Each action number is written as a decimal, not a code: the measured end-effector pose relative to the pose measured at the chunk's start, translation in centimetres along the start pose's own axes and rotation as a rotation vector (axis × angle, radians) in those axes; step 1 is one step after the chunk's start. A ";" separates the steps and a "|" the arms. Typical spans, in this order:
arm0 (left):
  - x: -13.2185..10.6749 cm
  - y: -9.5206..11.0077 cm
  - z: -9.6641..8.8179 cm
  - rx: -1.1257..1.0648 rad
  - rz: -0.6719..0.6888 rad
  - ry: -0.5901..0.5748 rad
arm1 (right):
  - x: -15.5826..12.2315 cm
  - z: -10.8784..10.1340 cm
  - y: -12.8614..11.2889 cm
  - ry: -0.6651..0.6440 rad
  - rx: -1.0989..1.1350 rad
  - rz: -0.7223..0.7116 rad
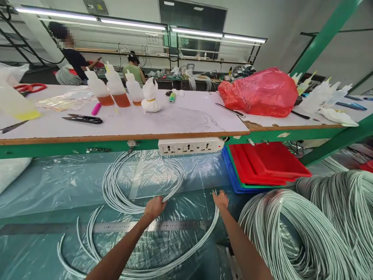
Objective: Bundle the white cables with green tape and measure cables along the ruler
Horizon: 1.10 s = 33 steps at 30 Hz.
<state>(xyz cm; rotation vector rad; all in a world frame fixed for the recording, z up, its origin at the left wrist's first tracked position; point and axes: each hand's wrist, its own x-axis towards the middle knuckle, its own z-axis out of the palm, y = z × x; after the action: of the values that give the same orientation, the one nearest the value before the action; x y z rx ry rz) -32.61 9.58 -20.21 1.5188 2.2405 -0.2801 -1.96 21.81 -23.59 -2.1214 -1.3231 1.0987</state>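
A loose coil of light grey cable (113,186) lies on the plastic-covered surface (186,210) under the shelf. My left hand (155,207) is closed around the lower right part of this coil. My right hand (221,199) pinches the ends of a second cable bundle (186,254), their tips poking up past the fingers. That bundle curves down and left, passing behind my left forearm, and its other ends fan out at the left. A long steel ruler (175,225) lies flat below my left hand, partly covered by the forearm and cables.
Large cable coils (268,233) stand at the right, near stacked red trays (262,163). A power strip (190,146) is fixed to the shelf edge. On the shelf are squeeze bottles (116,87), snips (83,118) and a red bag (262,93). Two people are beyond.
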 end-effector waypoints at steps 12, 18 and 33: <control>-7.4 4.1 -1.2 -0.137 0.239 -0.051 | -13.9 3.3 -10.5 -0.727 1.102 -0.017; -10.6 1.9 -4.5 -0.356 0.469 -0.216 | -20.9 2.5 -9.3 -0.603 1.060 -0.098; -23.5 4.7 -9.4 -1.143 0.454 0.092 | -33.7 1.8 -5.6 -0.645 0.976 -0.124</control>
<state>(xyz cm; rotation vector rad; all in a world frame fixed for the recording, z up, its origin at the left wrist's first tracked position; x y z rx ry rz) -22.94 -4.62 -1.00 1.2596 1.4924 1.0327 -14.66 -5.43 -7.14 -0.9909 -0.8093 1.9378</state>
